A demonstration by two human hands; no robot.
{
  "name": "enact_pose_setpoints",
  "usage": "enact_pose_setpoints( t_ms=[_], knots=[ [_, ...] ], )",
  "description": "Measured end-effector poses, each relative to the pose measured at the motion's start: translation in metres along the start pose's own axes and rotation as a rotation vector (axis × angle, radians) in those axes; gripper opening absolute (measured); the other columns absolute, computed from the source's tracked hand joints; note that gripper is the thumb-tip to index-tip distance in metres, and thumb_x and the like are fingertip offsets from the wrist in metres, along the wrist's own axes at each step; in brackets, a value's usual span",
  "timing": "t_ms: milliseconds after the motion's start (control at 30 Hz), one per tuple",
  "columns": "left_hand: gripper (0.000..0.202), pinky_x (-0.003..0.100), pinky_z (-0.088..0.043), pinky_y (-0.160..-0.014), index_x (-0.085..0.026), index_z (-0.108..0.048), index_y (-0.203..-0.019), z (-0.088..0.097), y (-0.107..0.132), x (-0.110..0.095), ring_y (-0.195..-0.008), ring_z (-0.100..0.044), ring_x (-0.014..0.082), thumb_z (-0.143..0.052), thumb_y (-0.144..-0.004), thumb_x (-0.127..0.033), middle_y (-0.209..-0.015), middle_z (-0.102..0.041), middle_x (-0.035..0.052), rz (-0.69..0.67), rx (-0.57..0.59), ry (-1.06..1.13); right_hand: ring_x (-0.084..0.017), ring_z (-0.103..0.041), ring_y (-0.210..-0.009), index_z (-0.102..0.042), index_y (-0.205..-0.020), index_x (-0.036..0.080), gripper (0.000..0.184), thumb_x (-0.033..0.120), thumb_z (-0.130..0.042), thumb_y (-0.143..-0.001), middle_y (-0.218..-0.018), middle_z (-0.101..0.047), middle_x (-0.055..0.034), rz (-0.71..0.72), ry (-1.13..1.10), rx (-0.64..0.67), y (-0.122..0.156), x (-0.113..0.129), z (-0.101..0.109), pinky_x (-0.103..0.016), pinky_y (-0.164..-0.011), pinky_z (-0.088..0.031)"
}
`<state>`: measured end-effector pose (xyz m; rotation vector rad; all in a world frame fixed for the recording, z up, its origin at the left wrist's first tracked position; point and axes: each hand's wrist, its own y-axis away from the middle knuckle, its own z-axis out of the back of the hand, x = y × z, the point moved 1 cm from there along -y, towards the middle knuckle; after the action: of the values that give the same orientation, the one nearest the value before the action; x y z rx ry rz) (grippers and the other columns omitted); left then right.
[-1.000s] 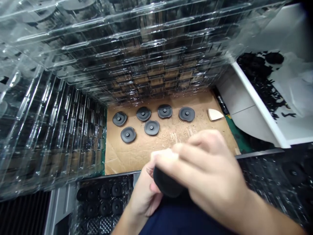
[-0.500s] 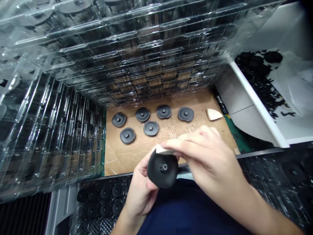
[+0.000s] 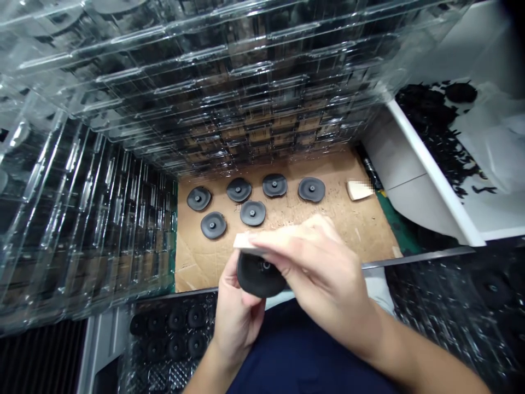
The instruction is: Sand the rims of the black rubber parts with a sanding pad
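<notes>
Matte black, the shallow disc (image 3: pixel 258 282) is held up between the person's navy-clad torso (image 3: pixel 295 355) and the cardboard (image 3: pixel 200 260), its rim pinched by the left hand (image 3: pixel 238 309), while the right hand (image 3: pixel 324 273) grips a pale block (image 3: pixel 245 241) across its upper edge. It looks light and fairly stiff, perhaps slightly slippery; the thin rim could mark or chip, so a gentle fingertip pinch there, clear of the central hub (image 3: pixel 266 265), seems the best hold.

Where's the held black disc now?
Head view, just below centre: black disc in the left hand, its upper edge at the white block in the right hand.
</notes>
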<state>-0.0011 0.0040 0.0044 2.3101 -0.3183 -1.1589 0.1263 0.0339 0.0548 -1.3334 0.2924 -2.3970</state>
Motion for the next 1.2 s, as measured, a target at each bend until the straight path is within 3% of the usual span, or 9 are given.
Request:
enact_pose_setpoints(
  t_ms=[67,233,333,500,733,933,1033,1133,1200],
  knots=[
    [0.070,0.018,-0.049,-0.081,-0.027,-0.065,-0.109,0.000,0.000,-0.001,-0.101,-0.062,0.0190,-0.087,-0.043,-0.035,-0.110,-0.069,0.0008,-0.073,-0.003,0.010,-0.015,-0.052,-0.070,-0.067,-0.105,0.020,0.027,0.008,-0.053,-0.086,-0.088,-0.072,0.0009,-0.072,0.100,0.022,0.002,-0.001,-0.001,-0.032,-0.069,-0.035],
    [0.047,0.013,-0.047,-0.081,-0.027,-0.068,-0.103,-0.001,-0.001,-0.001,-0.096,-0.063,0.0138,-0.081,-0.058,-0.026,-0.104,-0.071,-0.0013,-0.093,0.100,0.063,-0.015,-0.056,-0.072,-0.066,-0.107,0.021,0.027,0.010,-0.051,-0.088,-0.097,-0.072,0.0004,0.059,0.043,-0.032,-0.004,-0.004,-0.004,-0.032,-0.072,-0.038],
    [0.045,0.012,-0.050,-0.077,-0.029,-0.067,-0.105,0.003,-0.005,-0.003,-0.089,-0.066,0.0110,-0.079,-0.062,-0.025,-0.103,-0.071,-0.0029,-0.071,0.126,0.136,-0.014,-0.059,-0.075,-0.068,-0.100,0.022,0.020,0.015,-0.055,-0.087,-0.094,-0.072,0.0015,-0.080,-0.016,0.018,-0.004,-0.022,0.000,-0.030,-0.075,-0.042],
    [0.050,0.024,-0.052,-0.087,-0.031,-0.065,-0.108,0.006,-0.007,-0.011,-0.108,-0.061,0.0206,-0.075,-0.060,-0.041,-0.118,-0.066,-0.0017,0.039,0.181,0.249,-0.015,-0.063,-0.075,-0.067,-0.099,0.020,0.020,0.025,-0.053,-0.087,-0.095,-0.071,-0.0025,-0.347,0.020,0.055,0.036,-0.075,-0.006,-0.026,-0.063,-0.048],
    [0.055,0.025,-0.052,-0.088,-0.027,-0.064,-0.110,0.002,-0.008,-0.013,-0.108,-0.061,0.0221,-0.076,-0.058,-0.039,-0.118,-0.067,0.0014,0.059,0.224,0.322,-0.017,-0.067,-0.083,-0.066,-0.103,0.020,0.023,0.024,-0.049,-0.088,-0.094,-0.071,-0.0034,-0.368,0.011,0.199,0.079,-0.106,-0.029,-0.027,-0.072,-0.052],
    [0.050,0.027,-0.054,-0.085,-0.027,-0.067,-0.105,-0.002,-0.007,-0.010,-0.104,-0.063,0.0240,-0.078,-0.057,-0.037,-0.111,-0.069,0.0028,0.064,0.206,0.261,-0.019,-0.065,-0.089,-0.063,-0.104,0.020,0.021,0.027,-0.051,-0.088,-0.103,-0.069,-0.0057,-0.390,0.003,0.049,0.044,-0.068,0.004,-0.027,-0.069,-0.053],
    [0.058,0.028,-0.051,-0.088,-0.026,-0.062,-0.113,-0.005,-0.004,-0.004,-0.109,-0.060,0.0247,-0.079,-0.058,-0.037,-0.114,-0.067,0.0050,0.050,0.174,0.185,-0.015,-0.063,-0.085,-0.061,-0.107,0.021,0.022,0.020,-0.053,-0.087,-0.102,-0.067,-0.0038,-0.203,-0.035,-0.037,0.020,-0.026,0.015,-0.023,-0.069,-0.052],
    [0.060,0.027,-0.047,-0.094,-0.028,-0.056,-0.120,-0.005,0.000,0.001,-0.113,-0.057,0.0227,-0.077,-0.064,-0.031,-0.116,-0.066,0.0044,0.093,0.154,0.134,-0.015,-0.061,-0.083,-0.060,-0.111,0.011,0.026,0.012,-0.049,-0.087,-0.096,-0.067,-0.0078,0.080,-0.110,0.093,0.003,0.005,0.014,-0.025,-0.075,-0.052],
    [0.064,0.028,-0.046,-0.095,-0.029,-0.056,-0.121,-0.002,0.002,0.002,-0.112,-0.057,0.0225,-0.079,-0.061,-0.028,-0.115,-0.066,0.0034,0.103,0.132,0.118,-0.014,-0.061,-0.078,-0.061,-0.107,0.010,0.024,0.010,-0.046,-0.088,-0.089,-0.066,-0.0064,0.079,-0.145,0.312,-0.002,0.012,0.009,-0.024,-0.071,-0.051]
  ],
)
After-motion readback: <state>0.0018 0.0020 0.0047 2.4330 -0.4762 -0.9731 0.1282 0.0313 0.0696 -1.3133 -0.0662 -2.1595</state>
